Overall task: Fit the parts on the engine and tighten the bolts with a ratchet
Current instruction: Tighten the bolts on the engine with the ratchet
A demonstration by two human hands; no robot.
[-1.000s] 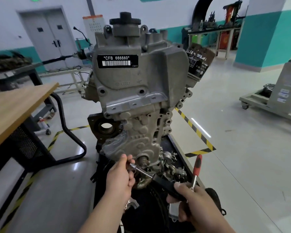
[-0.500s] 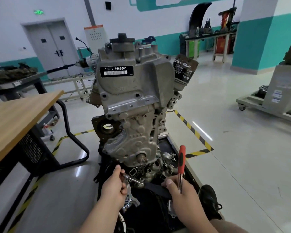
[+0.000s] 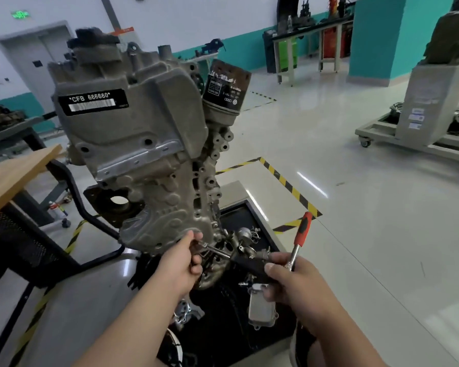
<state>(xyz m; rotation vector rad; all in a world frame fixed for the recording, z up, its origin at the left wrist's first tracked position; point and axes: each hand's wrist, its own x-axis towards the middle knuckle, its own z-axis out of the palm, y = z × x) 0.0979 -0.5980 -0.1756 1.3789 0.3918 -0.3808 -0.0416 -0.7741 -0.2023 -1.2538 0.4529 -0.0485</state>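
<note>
A grey engine (image 3: pixel 143 144) labelled CFB 666660 stands upright on a stand, with a black oil filter (image 3: pixel 227 87) at its upper right. My left hand (image 3: pixel 182 263) pinches the metal shaft end of a black-handled tool (image 3: pixel 245 263) just under the engine's lower front. My right hand (image 3: pixel 294 284) grips that tool's black handle together with a red-handled ratchet (image 3: pixel 301 235), which points up and to the right. The tool's tip is hidden behind my left fingers.
A black parts tray (image 3: pixel 239 215) below the engine holds several loose metal parts, among them a silver cooler (image 3: pixel 263 309). A wooden table (image 3: pixel 8 178) stands at the left. Yellow-black floor tape (image 3: pixel 286 184) runs at the right. A wheeled cart (image 3: pixel 419 133) stands far right.
The view swung left and came closer, so the engine looks tilted. Both hands stayed on the tools and sit a little nearer the engine's lower front; the ratchet leans more to the right.
</note>
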